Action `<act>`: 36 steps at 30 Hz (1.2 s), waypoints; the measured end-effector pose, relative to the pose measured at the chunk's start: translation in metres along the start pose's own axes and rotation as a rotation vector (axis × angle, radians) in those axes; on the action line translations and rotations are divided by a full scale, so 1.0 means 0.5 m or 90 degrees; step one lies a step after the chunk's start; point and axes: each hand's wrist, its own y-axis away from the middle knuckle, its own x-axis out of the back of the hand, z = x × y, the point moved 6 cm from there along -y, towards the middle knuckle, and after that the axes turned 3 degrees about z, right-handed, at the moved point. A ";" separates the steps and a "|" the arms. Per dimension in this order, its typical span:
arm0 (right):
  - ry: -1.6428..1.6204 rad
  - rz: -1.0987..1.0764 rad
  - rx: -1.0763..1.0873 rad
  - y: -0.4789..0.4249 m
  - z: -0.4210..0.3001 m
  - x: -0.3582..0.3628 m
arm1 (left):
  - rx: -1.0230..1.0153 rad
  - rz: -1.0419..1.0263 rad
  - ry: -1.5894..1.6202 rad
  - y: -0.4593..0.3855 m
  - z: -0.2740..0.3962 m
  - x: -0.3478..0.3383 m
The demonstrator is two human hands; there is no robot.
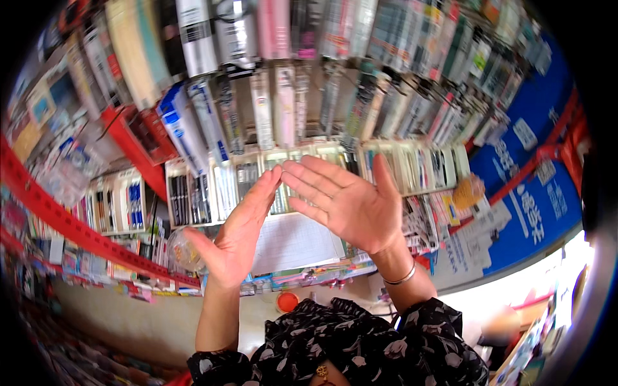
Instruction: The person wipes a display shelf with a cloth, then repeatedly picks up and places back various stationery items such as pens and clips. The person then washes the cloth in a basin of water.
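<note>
My left hand [236, 234] is raised in front of me, flat and empty, with its thumb spread out to the left. My right hand [352, 205] is turned with the palm in view, its thumb up and away from the fingers; it holds nothing. The fingertips of both hands meet or nearly meet over white trays [217, 225] filled with pens. Below them a sheet of grid paper [294, 241] lies on the counter, partly covered by my hands. Beside my left thumb stands a clear round tub [182, 250] with small contents that I cannot make out.
Packaged goods [285, 106] hang in rows behind the trays. A red perforated strip [72, 212] curves past on the left, near another pen tray [116, 193]. To the right are a yellowish lump-like object [468, 191] and a blue printed panel [526, 207]. An orange-red round container [287, 302] sits below the counter edge.
</note>
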 end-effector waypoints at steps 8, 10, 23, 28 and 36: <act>-0.012 0.041 0.009 0.096 -0.024 0.072 | 0.088 0.022 0.159 0.000 -0.083 -0.038; 0.006 -0.007 0.005 0.115 -0.043 0.062 | 0.100 0.022 0.141 0.004 -0.075 -0.063; 0.149 0.247 0.099 0.564 -0.172 0.266 | 0.143 0.126 0.117 0.067 -0.209 -0.188; 0.168 0.426 0.209 0.777 -0.202 0.315 | 0.184 0.283 0.119 0.144 -0.251 -0.173; 0.114 0.517 0.224 0.917 -0.161 0.354 | 0.278 0.309 -0.134 0.167 -0.333 -0.245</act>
